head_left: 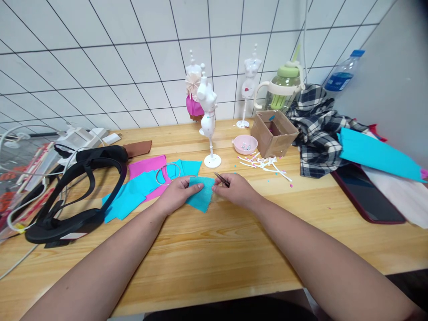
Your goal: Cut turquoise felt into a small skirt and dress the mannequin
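Note:
My left hand (178,194) pinches the left side of a small teal fabric piece (202,195) lying on the wooden table (214,258). My right hand (236,189) is closed on its right edge and also holds thin dark tweezers (221,179), tips pointing up-left. Just behind stands a bare white miniature mannequin (207,120) on a round base. More teal and pink fabric (143,187) lies to the left with a metal ring (167,173) on it.
A black headset (80,196) and cables sit at left. Behind are a dressed mannequin (193,96), another white mannequin (249,84), a pink dish (245,144), a cardboard box (273,131), a green bottle (284,87), plaid cloth (317,129), a teal sheet (374,154) and a dark tablet (368,198).

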The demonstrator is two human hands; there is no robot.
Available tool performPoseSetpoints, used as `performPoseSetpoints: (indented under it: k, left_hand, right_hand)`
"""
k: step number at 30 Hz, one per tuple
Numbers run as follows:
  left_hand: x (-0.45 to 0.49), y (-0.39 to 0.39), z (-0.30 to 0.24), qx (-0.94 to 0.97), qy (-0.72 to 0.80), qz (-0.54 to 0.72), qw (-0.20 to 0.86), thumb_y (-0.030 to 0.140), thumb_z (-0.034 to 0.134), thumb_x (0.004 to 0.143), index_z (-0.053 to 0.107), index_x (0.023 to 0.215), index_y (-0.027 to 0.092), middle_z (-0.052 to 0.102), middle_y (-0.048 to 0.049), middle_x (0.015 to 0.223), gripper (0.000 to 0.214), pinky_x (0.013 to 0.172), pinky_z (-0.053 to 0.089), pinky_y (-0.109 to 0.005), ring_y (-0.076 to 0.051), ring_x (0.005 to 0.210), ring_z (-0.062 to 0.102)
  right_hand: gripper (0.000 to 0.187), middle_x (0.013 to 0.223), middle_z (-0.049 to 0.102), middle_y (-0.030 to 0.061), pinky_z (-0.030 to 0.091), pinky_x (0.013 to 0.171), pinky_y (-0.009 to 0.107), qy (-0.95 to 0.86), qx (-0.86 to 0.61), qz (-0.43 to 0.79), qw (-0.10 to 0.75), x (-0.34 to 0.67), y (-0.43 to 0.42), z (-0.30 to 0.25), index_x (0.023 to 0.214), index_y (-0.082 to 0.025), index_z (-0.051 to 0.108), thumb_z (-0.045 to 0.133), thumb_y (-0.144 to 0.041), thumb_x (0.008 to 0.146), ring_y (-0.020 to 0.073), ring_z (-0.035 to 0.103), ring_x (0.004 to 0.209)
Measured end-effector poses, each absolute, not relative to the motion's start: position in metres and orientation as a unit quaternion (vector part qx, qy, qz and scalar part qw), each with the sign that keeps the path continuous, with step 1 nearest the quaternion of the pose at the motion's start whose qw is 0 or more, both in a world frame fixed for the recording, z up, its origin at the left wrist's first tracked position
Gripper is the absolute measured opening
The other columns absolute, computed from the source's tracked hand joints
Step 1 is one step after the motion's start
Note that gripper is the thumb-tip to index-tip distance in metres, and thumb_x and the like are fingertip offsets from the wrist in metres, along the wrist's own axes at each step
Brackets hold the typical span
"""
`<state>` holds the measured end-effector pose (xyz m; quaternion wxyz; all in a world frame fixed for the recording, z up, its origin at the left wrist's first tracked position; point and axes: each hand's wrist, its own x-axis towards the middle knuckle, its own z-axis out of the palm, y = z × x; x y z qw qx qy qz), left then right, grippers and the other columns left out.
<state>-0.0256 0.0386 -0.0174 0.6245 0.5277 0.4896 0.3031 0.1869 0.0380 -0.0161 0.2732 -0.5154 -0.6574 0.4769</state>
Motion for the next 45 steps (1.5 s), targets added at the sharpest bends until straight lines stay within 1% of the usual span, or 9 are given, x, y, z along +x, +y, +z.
performPoseSetpoints:
  k: [6,9,12,17,24,31,36,43,45]
  left_hand:
    - [-0.028,0.04,-0.021,0.515,0.497,0.315,0.623,0.047,0.076,0.075,0.073,0.101,0.017,0.077,-0.007,0.093,0.04,0.079,0.058,-0.039,-0.026,0.083,0.072]
    - [-0.028,0.041,-0.022,0.505,0.497,0.328,0.626,0.047,0.076,0.075,0.072,0.103,0.017,0.078,-0.007,0.093,0.041,0.078,0.058,-0.038,-0.025,0.081,0.072]
    - [-0.027,0.042,-0.023,0.494,0.481,0.356,0.631,0.046,0.077,0.075,0.071,0.107,0.017,0.077,-0.0073,0.094,0.044,0.08,0.057,-0.039,-0.025,0.081,0.072]
    - [-0.026,0.043,-0.024,0.494,0.466,0.365,0.636,0.044,0.076,0.076,0.068,0.114,0.016,0.077,-0.0091,0.098,0.048,0.08,0.057,-0.04,-0.025,0.082,0.072]
    - [-0.027,0.039,-0.019,0.537,0.432,0.337,0.641,0.043,0.074,0.08,0.067,0.113,0.014,0.075,-0.0109,0.106,0.044,0.082,0.055,-0.038,-0.025,0.088,0.071]
    - [-0.024,0.043,-0.015,0.48,0.401,0.383,0.68,0.035,0.079,0.076,0.061,0.116,0.018,0.075,-0.0074,0.104,0.046,0.075,0.056,-0.031,-0.021,0.084,0.072]
    - [-0.024,0.045,-0.014,0.432,0.402,0.392,0.706,0.031,0.081,0.073,0.064,0.102,0.015,0.076,-0.0053,0.093,0.037,0.074,0.055,-0.026,-0.017,0.078,0.071]
    - [-0.024,0.044,-0.015,0.419,0.426,0.412,0.688,0.025,0.085,0.069,0.06,0.11,0.018,0.076,-0.0035,0.09,0.048,0.072,0.056,-0.027,-0.016,0.076,0.071]
    - [-0.023,0.044,-0.015,0.42,0.429,0.43,0.674,0.027,0.085,0.069,0.059,0.109,0.018,0.076,-0.0024,0.086,0.049,0.07,0.056,-0.026,-0.016,0.073,0.071]
  right_hand:
    - [0.024,0.058,0.044,-0.0072,0.03,0.053,0.024,-0.647,-0.521,0.482,0.277,0.187,0.037,-0.012,0.08,-0.018,0.061,0.061,-0.042,0.077,0.0098,0.041,0.054]
    - [0.034,0.059,0.048,-0.0044,0.034,0.055,0.025,-0.633,-0.54,0.473,0.29,0.188,0.038,-0.011,0.071,-0.018,0.06,0.051,-0.047,0.086,0.0111,0.045,0.056]
    - [0.022,0.075,0.063,-0.0012,0.041,0.067,0.026,-0.602,-0.559,0.461,0.336,0.188,0.038,-0.01,0.092,-0.018,0.067,0.052,-0.033,0.086,0.0135,0.056,0.071]
    - [0.04,0.097,0.07,0.0032,0.046,0.066,0.027,-0.566,-0.524,0.564,0.295,0.181,0.031,-0.012,0.113,-0.019,0.063,0.069,-0.034,0.076,0.015,0.061,0.074]
    - [0.048,0.075,0.064,-0.0038,0.046,0.071,0.027,-0.558,-0.497,0.572,0.338,0.176,0.028,-0.013,0.119,-0.019,0.057,0.07,-0.021,0.073,0.0137,0.061,0.072]
    - [0.055,0.077,0.064,-0.0038,0.045,0.073,0.027,-0.52,-0.443,0.602,0.414,0.18,0.033,-0.013,0.12,-0.019,0.056,0.073,-0.026,0.068,0.013,0.059,0.072]
    - [0.052,0.075,0.063,-0.0039,0.044,0.07,0.027,-0.526,-0.441,0.597,0.415,0.18,0.032,-0.013,0.119,-0.019,0.057,0.072,-0.027,0.07,0.0121,0.057,0.069]
    - [0.044,0.075,0.063,-0.0026,0.039,0.058,0.025,-0.557,-0.477,0.559,0.386,0.181,0.033,-0.016,0.124,-0.021,0.055,0.061,-0.033,0.082,0.0115,0.052,0.06]
    - [0.036,0.075,0.063,-0.0021,0.038,0.058,0.025,-0.581,-0.496,0.532,0.365,0.182,0.034,-0.017,0.116,-0.021,0.056,0.057,-0.041,0.086,0.012,0.052,0.061]
